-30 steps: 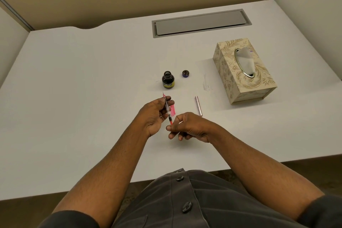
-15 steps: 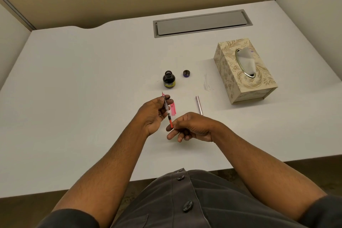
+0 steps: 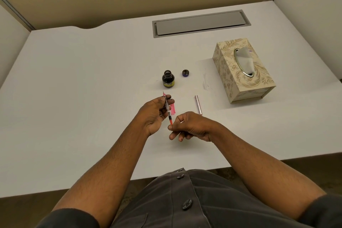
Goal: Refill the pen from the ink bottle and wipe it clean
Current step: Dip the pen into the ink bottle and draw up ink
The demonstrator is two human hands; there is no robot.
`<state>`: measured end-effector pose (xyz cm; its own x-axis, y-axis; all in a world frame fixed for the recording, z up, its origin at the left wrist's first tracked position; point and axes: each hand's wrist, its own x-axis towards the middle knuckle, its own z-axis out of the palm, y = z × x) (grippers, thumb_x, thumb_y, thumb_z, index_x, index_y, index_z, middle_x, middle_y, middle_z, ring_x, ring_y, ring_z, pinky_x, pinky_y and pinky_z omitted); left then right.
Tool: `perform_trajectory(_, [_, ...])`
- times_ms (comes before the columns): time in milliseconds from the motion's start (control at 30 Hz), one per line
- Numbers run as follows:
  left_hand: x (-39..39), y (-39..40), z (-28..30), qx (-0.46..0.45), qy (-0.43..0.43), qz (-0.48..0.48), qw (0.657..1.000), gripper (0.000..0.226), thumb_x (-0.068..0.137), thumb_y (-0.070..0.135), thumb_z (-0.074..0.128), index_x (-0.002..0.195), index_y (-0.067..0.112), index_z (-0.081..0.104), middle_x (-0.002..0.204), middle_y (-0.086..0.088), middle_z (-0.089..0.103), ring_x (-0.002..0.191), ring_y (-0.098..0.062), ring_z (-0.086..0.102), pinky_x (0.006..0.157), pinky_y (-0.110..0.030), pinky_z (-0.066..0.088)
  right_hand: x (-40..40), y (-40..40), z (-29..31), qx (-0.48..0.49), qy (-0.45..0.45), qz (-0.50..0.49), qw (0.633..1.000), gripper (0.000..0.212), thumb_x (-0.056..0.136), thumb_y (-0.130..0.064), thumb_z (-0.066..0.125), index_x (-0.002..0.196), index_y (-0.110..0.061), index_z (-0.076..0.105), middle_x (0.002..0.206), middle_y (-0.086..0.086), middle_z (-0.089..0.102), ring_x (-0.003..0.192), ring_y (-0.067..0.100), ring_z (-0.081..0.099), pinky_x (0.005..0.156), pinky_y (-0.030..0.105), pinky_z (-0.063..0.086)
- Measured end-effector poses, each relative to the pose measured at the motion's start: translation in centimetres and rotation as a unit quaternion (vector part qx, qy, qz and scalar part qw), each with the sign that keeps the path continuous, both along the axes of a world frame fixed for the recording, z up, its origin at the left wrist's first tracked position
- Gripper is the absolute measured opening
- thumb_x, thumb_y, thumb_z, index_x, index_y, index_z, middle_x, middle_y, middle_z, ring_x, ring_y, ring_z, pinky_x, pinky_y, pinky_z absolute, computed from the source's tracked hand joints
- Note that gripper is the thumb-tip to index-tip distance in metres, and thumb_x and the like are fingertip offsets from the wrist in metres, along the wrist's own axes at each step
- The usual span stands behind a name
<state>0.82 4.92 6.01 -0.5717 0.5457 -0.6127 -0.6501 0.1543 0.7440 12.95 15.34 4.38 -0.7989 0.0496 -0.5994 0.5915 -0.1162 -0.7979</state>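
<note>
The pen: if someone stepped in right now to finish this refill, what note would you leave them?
Left hand grips the pen mid-body, nib toward the ink bottle.
Right hand pinches its red end knob.
Bottle stands open; its cap lies beside it. A pink piece and a silver tube lie on the desk.
Left: dip, fill, wipe with a tissue from the tissue box.

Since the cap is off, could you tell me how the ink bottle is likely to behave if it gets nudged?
The ink bottle is small, squat and broad-based, so it would probably slide rather than tip. It looks like glass, likely fragile. Its mouth is open, with the cap apart beside it, so a hard knock could spill ink.
</note>
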Motion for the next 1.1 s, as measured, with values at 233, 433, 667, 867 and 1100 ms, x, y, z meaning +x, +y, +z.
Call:
perform_trajectory(233, [0.27,-0.01,0.13,0.005,-0.002,0.001,1.0,0.022,0.101,0.014,0.043,0.103,0.013,0.065,0.096,-0.004,0.07,0.084,-0.012,0.062,0.074,-0.027,0.045,0.14,-0.29,0.08,-0.025,-0.007,-0.011,1.0,0.021,0.09,-0.028,0.067,0.098,-0.008,0.07,0.096,0.014,0.076,0.064,0.016,0.067,0.056,0.022,0.044])
perform_trajectory(433, [0.27,-0.14,0.09,0.009,-0.006,-0.003,1.0,0.022,0.101,0.014,0.042,0.104,0.013,0.065,0.096,-0.003,0.07,0.084,-0.011,0.061,0.076,-0.027,0.043,0.28,0.22,0.55,-0.113,-0.009,-0.008,0.994,0.034,0.099,-0.02,0.043,0.123,-0.003,0.061,0.108,0.019,0.073,0.07,0.02,0.067,0.061,0.024,0.046])
perform_trajectory(667, [0.38,-0.13,0.27,0.012,-0.008,-0.001,1.0,0.022,0.101,0.013,0.042,0.104,0.012,0.064,0.095,-0.003,0.07,0.084,-0.011,0.061,0.074,-0.026,0.043,0.33,-0.26,0.2,-0.109,0.005,-0.001,0.994,0.033,0.1,-0.012,0.039,0.115,0.0,0.065,0.102,0.016,0.074,0.072,0.018,0.065,0.063,0.024,0.048])
perform_trajectory(867, [0.3,-0.16,0.32,0.011,-0.013,-0.001,1.0,0.023,0.101,0.014,0.042,0.11,0.011,0.063,0.096,-0.003,0.07,0.083,-0.011,0.061,0.072,-0.026,0.043,0.48,-0.14,-0.1,-0.094,0.01,-0.014,0.995,0.028,0.098,-0.012,0.045,0.109,0.001,0.068,0.1,0.018,0.074,0.069,0.016,0.066,0.06,0.021,0.048])
perform_trajectory(1100, [0.44,-0.1,0.2,0.009,-0.013,-0.001,1.0,0.023,0.101,0.013,0.041,0.108,0.011,0.063,0.095,-0.003,0.07,0.084,-0.01,0.061,0.072,-0.026,0.043,0.47,-0.25,-0.06,-0.085,0.005,-0.023,0.996,0.026,0.095,-0.01,0.047,0.105,0.0,0.069,0.094,0.017,0.075,0.066,0.016,0.068,0.057,0.02,0.049])
